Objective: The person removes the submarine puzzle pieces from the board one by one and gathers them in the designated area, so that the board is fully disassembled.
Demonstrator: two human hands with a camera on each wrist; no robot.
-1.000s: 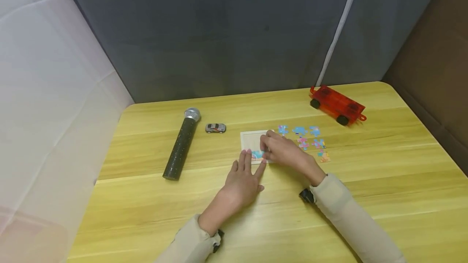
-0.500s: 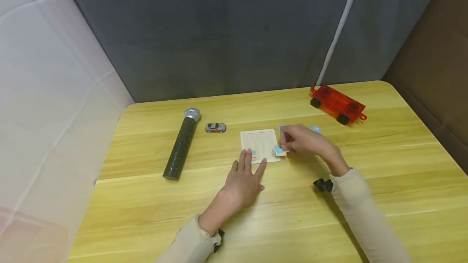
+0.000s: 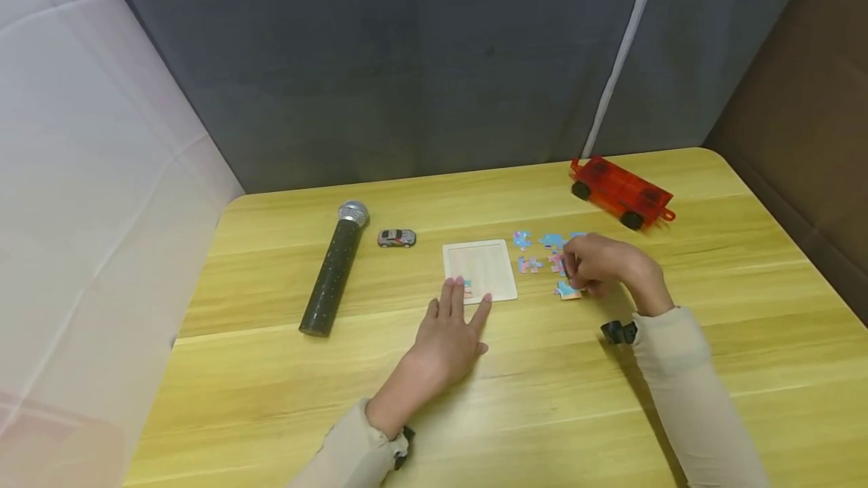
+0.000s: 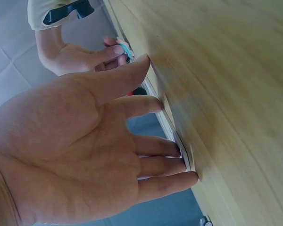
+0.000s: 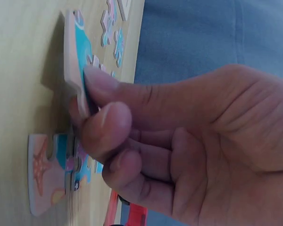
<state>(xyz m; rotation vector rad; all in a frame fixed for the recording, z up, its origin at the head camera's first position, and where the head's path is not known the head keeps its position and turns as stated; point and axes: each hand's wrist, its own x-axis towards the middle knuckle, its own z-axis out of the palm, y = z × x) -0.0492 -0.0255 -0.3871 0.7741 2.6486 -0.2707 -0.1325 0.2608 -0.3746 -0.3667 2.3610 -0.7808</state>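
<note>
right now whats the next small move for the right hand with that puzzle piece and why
Probably set the puzzle piece down flat among the loose pieces and let go. The right hand pinches it on edge just above the table, well to the right of the puzzle tray, beside a starfish piece lying flat. The left hand rests fingertips on the tray's near edge, steadying it.

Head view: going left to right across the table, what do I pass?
Microphone → toy car → left hand pressing the puzzle tray → loose puzzle pieces → right hand pinching a puzzle piece → red wheeled toy.
</note>
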